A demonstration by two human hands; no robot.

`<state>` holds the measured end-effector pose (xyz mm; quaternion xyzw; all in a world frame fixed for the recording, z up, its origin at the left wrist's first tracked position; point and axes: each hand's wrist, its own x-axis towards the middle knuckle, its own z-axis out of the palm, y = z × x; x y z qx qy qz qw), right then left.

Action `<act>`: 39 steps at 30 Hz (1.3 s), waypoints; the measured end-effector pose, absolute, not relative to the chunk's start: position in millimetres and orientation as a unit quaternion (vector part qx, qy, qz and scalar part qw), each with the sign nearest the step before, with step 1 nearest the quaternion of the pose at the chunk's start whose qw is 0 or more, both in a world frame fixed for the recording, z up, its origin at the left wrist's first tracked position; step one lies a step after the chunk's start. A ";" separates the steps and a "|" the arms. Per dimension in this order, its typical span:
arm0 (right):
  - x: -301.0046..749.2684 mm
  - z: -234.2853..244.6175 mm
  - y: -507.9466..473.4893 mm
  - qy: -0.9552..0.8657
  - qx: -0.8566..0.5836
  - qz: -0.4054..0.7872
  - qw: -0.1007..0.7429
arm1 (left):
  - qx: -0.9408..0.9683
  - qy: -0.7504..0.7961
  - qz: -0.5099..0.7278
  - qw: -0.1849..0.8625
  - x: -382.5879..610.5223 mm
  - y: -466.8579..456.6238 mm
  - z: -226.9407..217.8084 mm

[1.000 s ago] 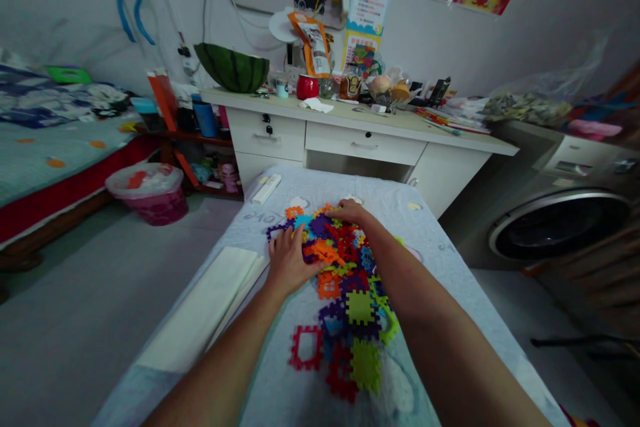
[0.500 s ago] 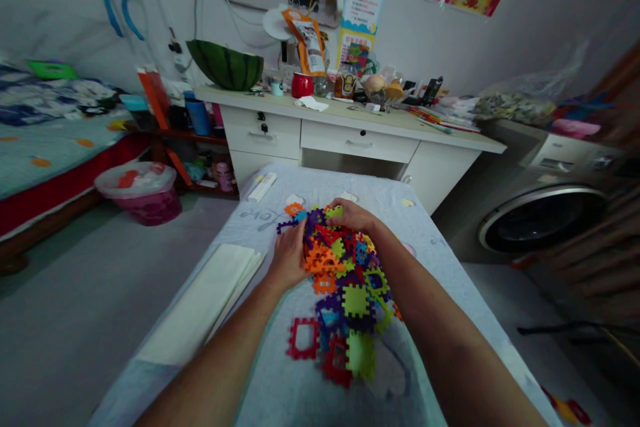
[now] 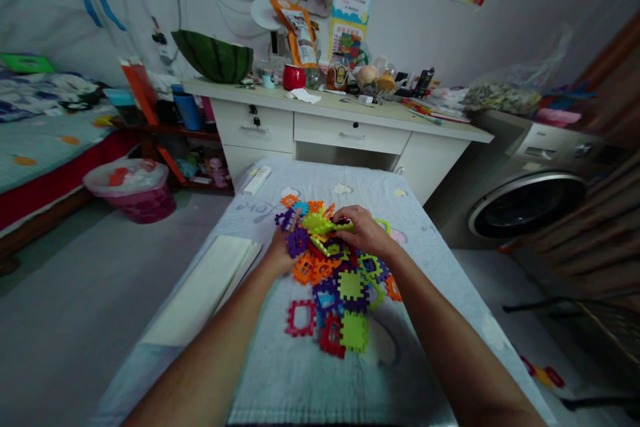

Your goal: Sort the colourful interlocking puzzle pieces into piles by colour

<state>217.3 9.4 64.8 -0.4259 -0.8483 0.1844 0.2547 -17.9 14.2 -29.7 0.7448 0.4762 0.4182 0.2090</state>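
A cloth-covered table (image 3: 300, 387) is seen stretching away, and over it the left forearm (image 3: 220, 340) and the right forearm (image 3: 437, 320) are extended forward, angled inward toward each other. Between them a heap of notched, brightly coloured pieces (image 3: 350, 285) is spread on the cloth, its far part flanked by the two hands. The right hand (image 3: 367, 233) is held over the far right side of the heap, with its fingers curled; a yellow-green piece (image 3: 344, 225), seen nearly edge-on, is pinched between thumb and fingers. The left hand (image 3: 281, 252) is set against the left side of the heap, with its fingers pointed away (one fingertip is shown among the pieces). Since those fingers are mostly hidden by a purple piece (image 3: 297, 242), whether anything is gripped by them cannot be told.
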 end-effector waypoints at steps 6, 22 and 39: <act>244.3 55.4 -28.1 -0.865 -0.455 0.090 0.190 | 0.756 0.453 0.401 0.249 -22.0 7.0 -25.2; 236.4 -4.7 -78.9 -0.824 -0.520 0.054 0.219 | 0.805 0.534 0.224 0.129 -14.6 -9.2 9.3; 289.9 4.6 -51.8 -0.736 -0.630 0.011 0.249 | 0.758 0.620 0.175 0.098 -83.0 32.2 23.9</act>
